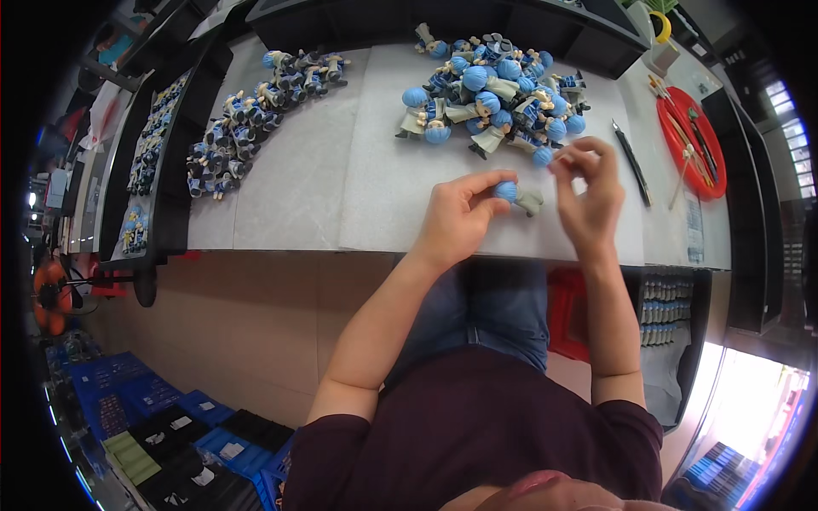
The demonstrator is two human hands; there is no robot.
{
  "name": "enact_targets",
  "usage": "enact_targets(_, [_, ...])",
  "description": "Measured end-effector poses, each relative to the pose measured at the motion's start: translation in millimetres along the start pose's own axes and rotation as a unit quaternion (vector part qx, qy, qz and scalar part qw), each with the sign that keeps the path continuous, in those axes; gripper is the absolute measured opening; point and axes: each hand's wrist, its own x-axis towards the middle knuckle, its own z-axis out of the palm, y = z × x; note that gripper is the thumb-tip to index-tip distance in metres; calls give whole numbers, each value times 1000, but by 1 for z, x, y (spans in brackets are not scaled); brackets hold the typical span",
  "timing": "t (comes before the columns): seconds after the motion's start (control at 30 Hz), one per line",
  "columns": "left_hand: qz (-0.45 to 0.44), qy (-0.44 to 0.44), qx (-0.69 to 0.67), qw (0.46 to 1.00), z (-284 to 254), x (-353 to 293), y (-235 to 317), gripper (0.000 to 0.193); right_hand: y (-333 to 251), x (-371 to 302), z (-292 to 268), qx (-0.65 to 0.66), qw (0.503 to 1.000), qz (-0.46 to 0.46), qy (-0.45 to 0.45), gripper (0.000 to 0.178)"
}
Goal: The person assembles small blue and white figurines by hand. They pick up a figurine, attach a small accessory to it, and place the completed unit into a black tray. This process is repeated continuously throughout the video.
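Note:
Between the thumb and fingers of my left hand point(460, 213) is a small figurine point(530, 203), gripped at its round blue-haired head, its pale grey robe pointing right. My right hand point(592, 192) is raised just beside it, thumb and forefinger curled toward each other; whatever they may pinch is too small to make out. A blue-haired head point(543, 157) lies right at those fingertips, at the near edge of a large heap of similar figurines point(477, 81). Another group of figurine pieces point(247, 119), mostly dark and blue, spreads across the left of the white worktable point(298, 183).
A black pen-like tool point(630, 162) lies right of the heap. Beyond it, a red oval tray point(718, 162) holds brushes and thin tools. Black bins point(358, 25) line the table's back, and a black tray point(175, 145) of figurine parts stands at the left edge. Below right is a drawer-like tray of pieces point(665, 311).

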Motion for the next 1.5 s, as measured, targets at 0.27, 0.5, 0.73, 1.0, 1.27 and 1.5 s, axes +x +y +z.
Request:
enact_targets(0.27, [-18,-4,-23,1000,-1,2,5,33,49,15,-47,-202,977,69,-27,30])
enact_targets(0.5, [-17,-8,-21,1000,-3,-3,14,34,-1,-15,-36,119,969,179,-117,19])
enact_targets(0.73, [18,-43,69,996,5,0,14,34,-4,-24,-33,167,950,141,-222,27])
enact_targets(1.0, [58,-3,122,991,18,0,-1,29,53,-72,-185,120,952,180,217,23])
enact_targets(1.27, [36,42,204,977,18,0,-2,25,249,-259,-400,-277,724,363,517,25])
enact_targets(1.5, [38,50,243,968,20,1,-4,26,327,-356,-428,-422,625,521,400,23])
